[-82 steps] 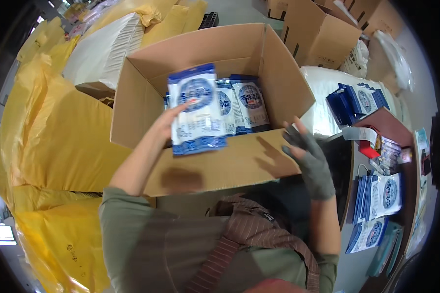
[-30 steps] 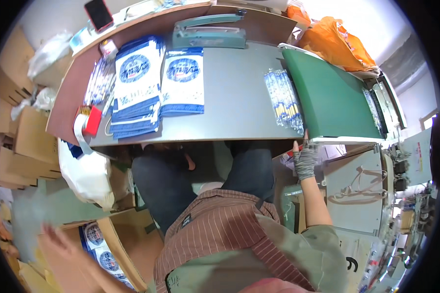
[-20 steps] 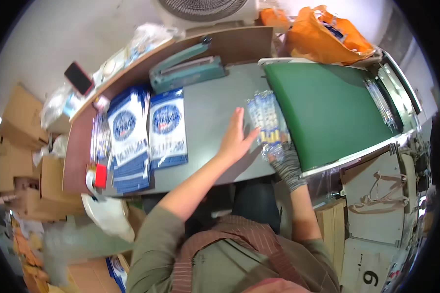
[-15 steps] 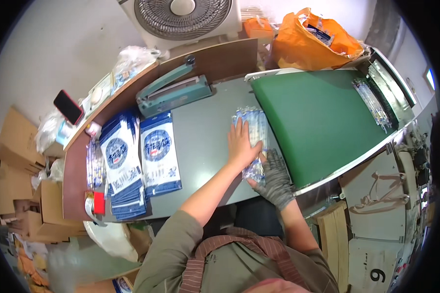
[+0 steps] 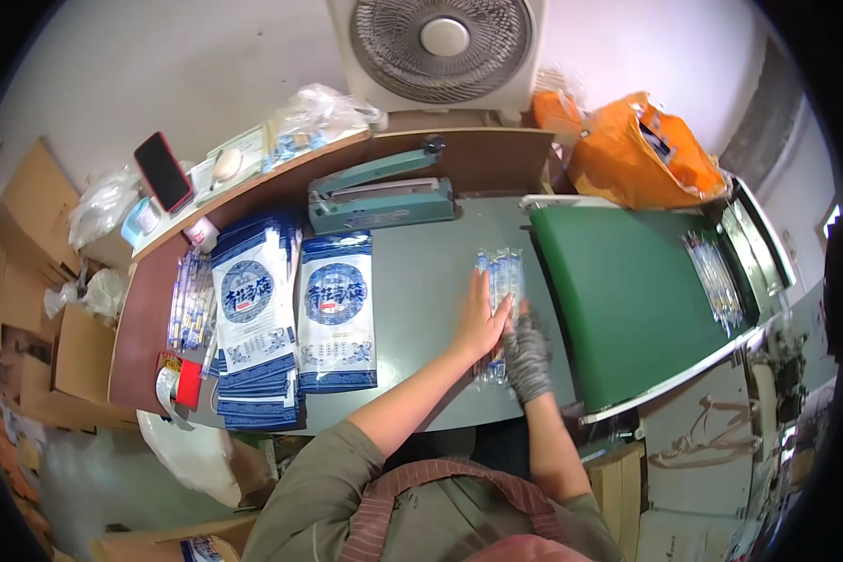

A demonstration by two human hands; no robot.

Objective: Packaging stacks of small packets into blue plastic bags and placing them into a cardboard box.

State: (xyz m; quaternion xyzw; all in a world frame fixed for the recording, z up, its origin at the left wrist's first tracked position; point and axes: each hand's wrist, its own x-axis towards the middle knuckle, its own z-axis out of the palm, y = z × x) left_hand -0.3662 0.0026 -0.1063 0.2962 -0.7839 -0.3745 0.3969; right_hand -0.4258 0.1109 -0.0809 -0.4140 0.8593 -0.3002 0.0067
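1. The thing I'm working on is the clear packet of slim sachets [image 5: 499, 290], lying flat on the grey tabletop [image 5: 421, 281], just left of the green conveyor belt [image 5: 628, 300].
2. Its long axis runs away from me and back toward my body, tipped a little: the far end points toward the brown back shelf [image 5: 478, 159], the near end toward the table's front edge, under my hands.
3. My left hand [image 5: 482, 323], bare, lies palm down on the packet's lower left part, fingers stretched out flat and close together. It presses rather than pinches.
4. My right hand [image 5: 528, 351], in a grey glove, sits against the packet's near right side. It is blurred, so I cannot tell whether the fingers are curled round the edge or only laid on it.
5. I judge the step in hand to be squaring or flattening the packet between both hands on the table.
6. The next move, as I read it, calls for a real grip on the packet's edge, keeping it level so the sachets stay lined up inside.
7. Farther left lie two stacks of blue-and-white printed bags [image 5: 290, 318], well apart from the packet.
8. Behind them sits the teal heat sealer [image 5: 381, 199], and a box fan [image 5: 443, 42] stands above it.
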